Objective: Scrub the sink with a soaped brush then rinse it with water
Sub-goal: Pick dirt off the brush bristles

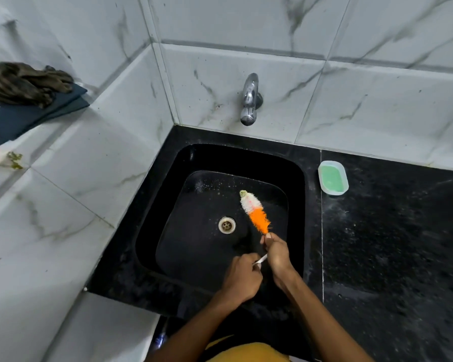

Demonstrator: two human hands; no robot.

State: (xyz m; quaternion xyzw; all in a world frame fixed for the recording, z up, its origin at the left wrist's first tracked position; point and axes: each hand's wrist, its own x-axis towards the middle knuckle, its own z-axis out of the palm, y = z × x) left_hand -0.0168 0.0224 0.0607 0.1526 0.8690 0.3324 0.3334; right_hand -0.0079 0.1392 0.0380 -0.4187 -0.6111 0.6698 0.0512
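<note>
A black sink (157, 205) is set into a black counter, with a round metal drain (227, 224) in its floor. Both hands hold a bottle brush (254, 210) with white and orange bristles over the sink's right half, its tip pointing toward the back. My right hand (276, 254) grips the handle just below the bristles. My left hand (242, 276) closes on the white handle end nearer to me. Faint soap specks dot the sink floor behind the brush. A chrome tap (249, 100) sticks out of the back wall; no water runs.
A small white dish of green soap (333, 177) sits on the black counter (390, 231) right of the sink. On the tiled ledge at the left lie a dark folded cloth (24, 116) and a crumpled brown rag (24, 82). Marble-patterned tiles line the walls.
</note>
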